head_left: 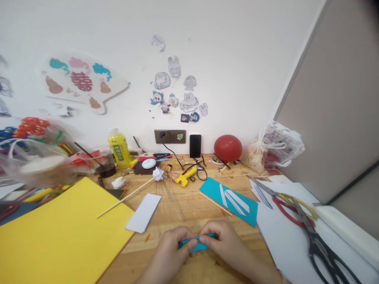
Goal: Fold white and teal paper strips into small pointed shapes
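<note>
A strip of blue paper (199, 246), seemingly folded, is pinched between my two hands just above the table's near side. My left hand (174, 248) grips its left part with thumb and fingers closed. On the other end, my right hand (223, 240) is closed too, its thumb close to the left thumb. Beyond my right hand lies a flat blue sheet (211, 189) with several narrow white paper strips (237, 201) on top. A thin wooden stick (216, 204) rests along its near edge. A white paper rectangle (144, 213) lies ahead of my left hand.
Yellow paper (65, 228) covers the left, with a paper-topped stick (126, 197) across its corner. Scissors (314, 228) lie on white sheets (278, 232) at right. A yellow glue gun (186, 176), phone (195, 146), red balloon (227, 148) and yellow bottle (119, 148) stand toward the wall.
</note>
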The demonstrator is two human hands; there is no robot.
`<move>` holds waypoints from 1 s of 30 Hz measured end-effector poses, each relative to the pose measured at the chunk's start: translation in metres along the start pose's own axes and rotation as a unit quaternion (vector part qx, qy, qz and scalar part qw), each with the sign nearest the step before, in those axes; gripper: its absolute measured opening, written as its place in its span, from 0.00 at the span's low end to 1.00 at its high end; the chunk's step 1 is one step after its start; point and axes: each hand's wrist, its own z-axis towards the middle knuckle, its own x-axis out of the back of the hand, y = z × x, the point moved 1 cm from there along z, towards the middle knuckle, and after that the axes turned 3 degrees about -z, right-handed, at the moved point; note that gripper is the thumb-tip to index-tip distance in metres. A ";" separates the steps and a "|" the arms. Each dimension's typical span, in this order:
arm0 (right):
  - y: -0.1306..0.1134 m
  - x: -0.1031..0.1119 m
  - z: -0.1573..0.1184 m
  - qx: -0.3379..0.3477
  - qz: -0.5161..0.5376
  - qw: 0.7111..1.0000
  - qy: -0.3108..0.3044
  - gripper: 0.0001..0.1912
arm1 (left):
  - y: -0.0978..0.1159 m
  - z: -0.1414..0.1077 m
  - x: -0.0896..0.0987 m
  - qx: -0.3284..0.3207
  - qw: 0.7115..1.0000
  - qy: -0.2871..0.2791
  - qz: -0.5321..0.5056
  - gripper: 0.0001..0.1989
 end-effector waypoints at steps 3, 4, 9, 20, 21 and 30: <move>-0.001 0.002 0.000 0.007 -0.007 1.000 0.007 0.08 | 0.000 0.000 0.000 -0.004 1.000 -0.009 -0.030 0.13; -0.002 0.003 0.000 0.009 -0.005 1.000 0.002 0.08 | 0.001 0.000 0.001 -0.010 0.999 -0.015 -0.036 0.14; -0.006 0.012 0.000 0.011 0.014 1.000 -0.024 0.09 | 0.002 0.000 0.009 -0.025 0.990 -0.098 -0.099 0.17; 0.000 0.021 -0.002 -0.007 0.051 0.998 -0.031 0.08 | 0.005 0.001 0.013 0.008 0.981 -0.133 -0.141 0.17; -0.001 0.018 -0.003 -0.006 0.047 0.999 -0.027 0.08 | 0.005 0.001 0.011 0.009 0.982 -0.133 -0.133 0.15; -0.002 0.002 -0.001 -0.015 0.073 0.997 -0.007 0.12 | -0.001 0.000 -0.008 0.048 0.986 -0.107 -0.117 0.22</move>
